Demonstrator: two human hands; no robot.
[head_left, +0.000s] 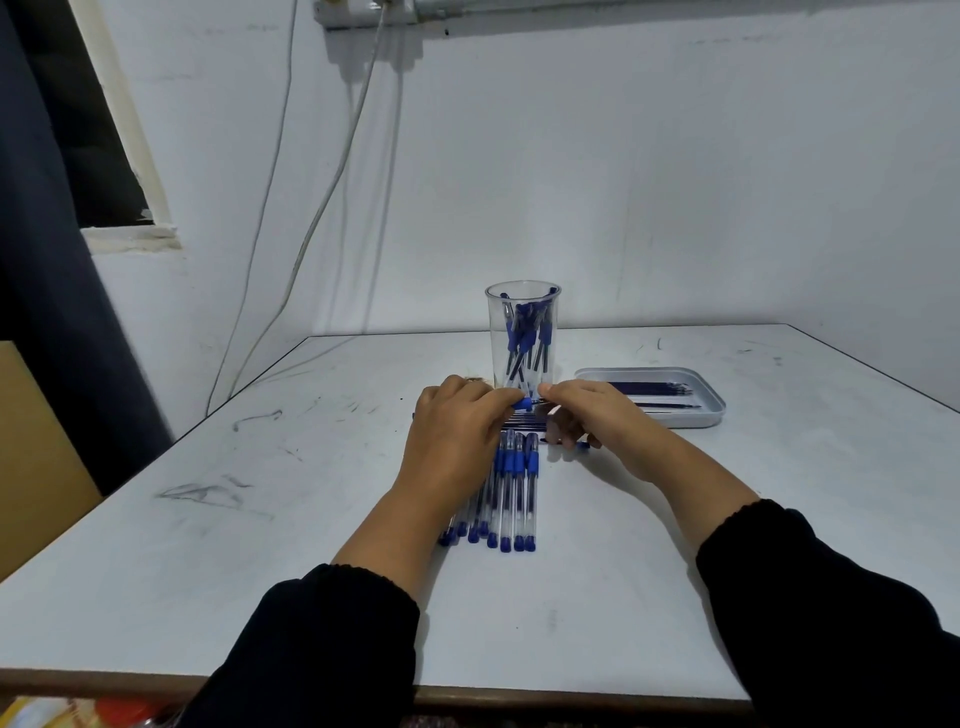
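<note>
Locate the pen (522, 404) crosswise between both grips, raised slightly off the surface (311, 519) and just near of the clear cup (523, 285). Treat the left grip (457, 431) as closed on the blue collar end, pinched by thumb and fingertips. Treat the right grip (592, 415) as closed on the thin dark end, pinched by thumb and forefinger; expect only a small contact area there. Judging by this hold, assume an assembly step in progress.

Hazard 1, misalignment: avoid pressing the two ends together at an angle. Likely result: a bent refill or a jammed collar. Keep both ends on one line before pressing.

Hazard 2, slip: guard against loss of hold on the thin end under pressure. Likely result: a drop onto the loose refills (524, 422) directly beneath, then scatter or mixing with unfinished parts.

Hazard 3, knock: mind the fingertips of both grips, very close to the cup wall. Likely result of a forward jerk: a tipped cup and a spill of its parts across the far surface.

Hazard 4, sweep: watch the left wrist, lying over the left part of the row of finished pens (514, 493). Likely result of a sideways pull: rolling pens and a broken row.

Leave the tray (675, 425) at the right alone; near the right wrist but apart from it, hence lower risk
</note>
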